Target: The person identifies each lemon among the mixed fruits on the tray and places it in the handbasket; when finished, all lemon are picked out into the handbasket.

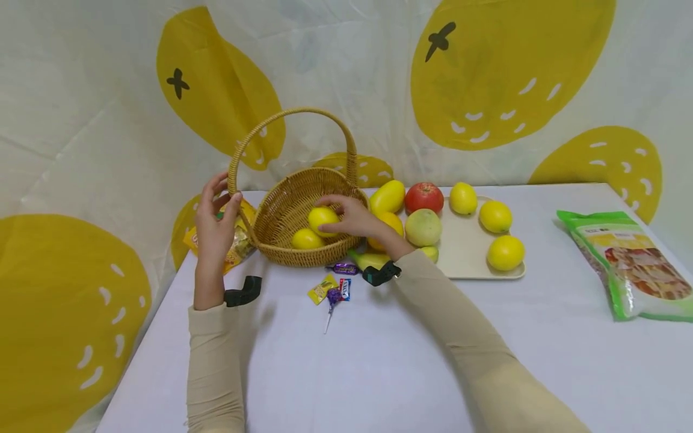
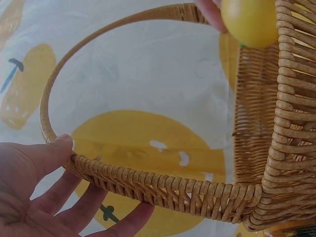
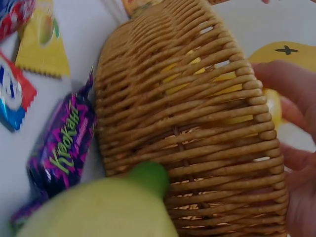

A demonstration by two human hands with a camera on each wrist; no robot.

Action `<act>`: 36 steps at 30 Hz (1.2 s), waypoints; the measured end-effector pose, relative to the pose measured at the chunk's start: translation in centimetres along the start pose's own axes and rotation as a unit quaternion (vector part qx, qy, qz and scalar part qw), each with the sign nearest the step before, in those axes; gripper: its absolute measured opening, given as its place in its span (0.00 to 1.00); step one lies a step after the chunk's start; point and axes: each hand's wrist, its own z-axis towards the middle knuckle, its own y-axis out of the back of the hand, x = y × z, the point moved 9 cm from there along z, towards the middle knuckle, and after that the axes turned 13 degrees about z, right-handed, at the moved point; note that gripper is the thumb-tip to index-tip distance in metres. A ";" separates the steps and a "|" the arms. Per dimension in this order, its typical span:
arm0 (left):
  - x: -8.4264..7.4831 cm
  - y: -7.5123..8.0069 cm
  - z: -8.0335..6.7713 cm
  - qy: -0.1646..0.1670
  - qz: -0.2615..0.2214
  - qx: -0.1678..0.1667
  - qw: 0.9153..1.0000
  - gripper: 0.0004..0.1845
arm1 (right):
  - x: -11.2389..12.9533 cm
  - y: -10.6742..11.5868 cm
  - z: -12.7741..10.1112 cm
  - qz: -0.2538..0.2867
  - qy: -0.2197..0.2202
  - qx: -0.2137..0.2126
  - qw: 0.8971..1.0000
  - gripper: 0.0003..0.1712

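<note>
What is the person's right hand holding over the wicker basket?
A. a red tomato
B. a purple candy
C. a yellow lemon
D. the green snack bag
C: the right hand has its fingers curled round a yellow lemon inside the wicker basket, beside another lemon already lying there, while the left hand steadies the basket handle.

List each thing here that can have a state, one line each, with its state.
wicker basket: tilted toward the camera, one lemon lying inside
left hand: holding the basket handle
right hand: gripping a lemon inside the basket
tray: flat, fruit on it
green bag: lying flat, appears sealed
candies: wrapped
</note>
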 end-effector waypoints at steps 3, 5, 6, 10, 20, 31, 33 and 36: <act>0.2 0.0 0.0 0.006 0.003 0.000 1.000 0.25 | -0.2 -0.4 0.3 -0.037 -0.019 0.026 0.999 0.28; 0.2 -0.1 0.1 0.007 0.003 0.000 1.000 0.25 | -0.3 -0.6 0.3 -0.050 -0.030 0.047 0.997 0.29; 0.2 -0.1 0.1 0.007 0.004 0.000 1.000 0.25 | -0.4 -0.7 0.4 -0.057 -0.035 0.058 0.996 0.29; 0.0 -0.2 0.1 0.007 0.005 0.004 1.000 0.26 | -0.3 -1.0 0.2 -0.086 -0.036 0.090 0.992 0.30; 0.0 0.0 0.1 0.016 0.010 0.005 1.000 0.26 | -0.4 -1.7 0.4 -0.119 -0.056 0.126 0.983 0.25; -0.1 0.0 0.2 0.008 0.006 0.004 1.000 0.26 | 0.2 -1.4 -0.4 -0.127 -0.023 0.079 0.988 0.24; 0.0 -0.1 0.2 0.009 0.006 0.004 1.000 0.26 | 0.5 -1.3 -0.8 -0.121 -0.003 0.073 0.990 0.23; 0.0 0.0 0.0 0.012 0.010 0.005 1.000 0.26 | 1.0 -1.2 -1.5 -0.102 0.022 0.068 0.992 0.22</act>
